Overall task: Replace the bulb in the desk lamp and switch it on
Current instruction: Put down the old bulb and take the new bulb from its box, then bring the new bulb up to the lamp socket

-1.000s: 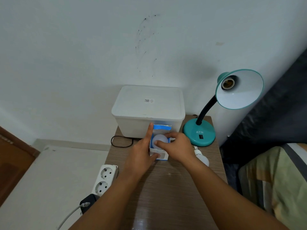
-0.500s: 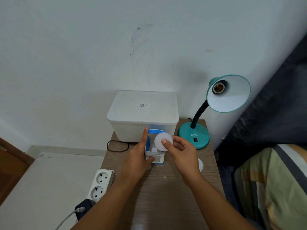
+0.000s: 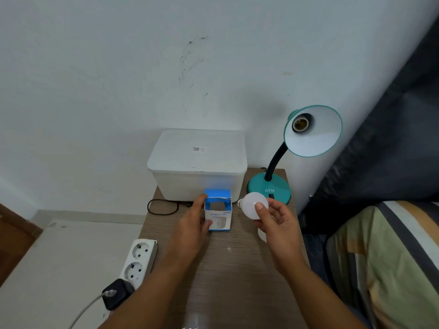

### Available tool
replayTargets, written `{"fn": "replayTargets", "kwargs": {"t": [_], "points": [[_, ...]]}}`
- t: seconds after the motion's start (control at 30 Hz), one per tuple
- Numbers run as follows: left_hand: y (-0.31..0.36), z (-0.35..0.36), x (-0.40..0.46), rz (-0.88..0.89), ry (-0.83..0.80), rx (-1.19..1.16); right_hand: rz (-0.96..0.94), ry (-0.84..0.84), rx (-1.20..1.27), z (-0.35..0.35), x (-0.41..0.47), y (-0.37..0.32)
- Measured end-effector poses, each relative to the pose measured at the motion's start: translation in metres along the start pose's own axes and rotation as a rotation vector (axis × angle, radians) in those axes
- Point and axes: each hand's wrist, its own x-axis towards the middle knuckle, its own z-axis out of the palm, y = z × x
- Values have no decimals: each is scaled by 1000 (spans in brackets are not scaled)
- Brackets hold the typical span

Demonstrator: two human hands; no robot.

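Note:
My right hand (image 3: 273, 222) holds a white bulb (image 3: 253, 205) just above the wooden table (image 3: 228, 269), its metal screw base pointing left. My left hand (image 3: 192, 224) grips the side of a small blue and white box (image 3: 218, 210) that stands open on the table. The teal desk lamp (image 3: 269, 188) stands at the back right; its shade (image 3: 313, 131) faces me and the socket (image 3: 299, 123) inside is bare. A second white bulb (image 3: 261, 235) lies on the table, mostly hidden behind my right hand.
A white lidded plastic bin (image 3: 197, 162) stands against the wall behind the box. A white power strip (image 3: 139, 260) with a black plug hangs at the table's left edge. A black cable (image 3: 162, 207) loops near the bin. A bed with a striped cover (image 3: 392, 257) is at right.
My right hand has drawn the bulb out of the box and carried it right, toward the lamp base. My left hand stays on the box.

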Motion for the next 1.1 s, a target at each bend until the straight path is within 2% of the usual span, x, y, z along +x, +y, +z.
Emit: {"fn": "replayTargets", "kwargs": {"t": [0.2,0.7,0.87,1.1], "points": [[-2,6,-10,30,-6,38,-14,-4,46,-6,-3,1],[-2,3,-19,87,7,139,-82,-46,-51,-15,-15,8],[10,-9,-27,123,46,196,-155,-90,-118,-21,-17,1],[50,-10,-18,316,175,148,-370,-50,-197,-50,1,-29]]}}
